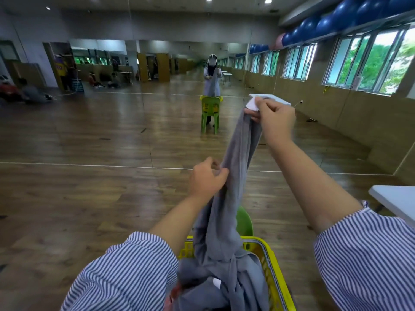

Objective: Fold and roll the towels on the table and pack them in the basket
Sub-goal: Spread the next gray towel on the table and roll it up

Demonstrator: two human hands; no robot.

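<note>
grey towel [238,167] strung up out of the yellow basket [272,265], prob to find its edges before folding | right hand [277,122] fingers pinch the top corner by the white tag | left hand [207,179] fingers curl round it midway | more grey cloth heaped in basket, worktop [395,200] off right

Towel [233,176] matt grey cloth; basket [277,286] glossy yellow plastic; floor [89,187] glossy wood.

Both hands, right hand [275,118] above left hand [207,179], grip a grey towel [238,158] over a yellow basket [272,265].
</note>
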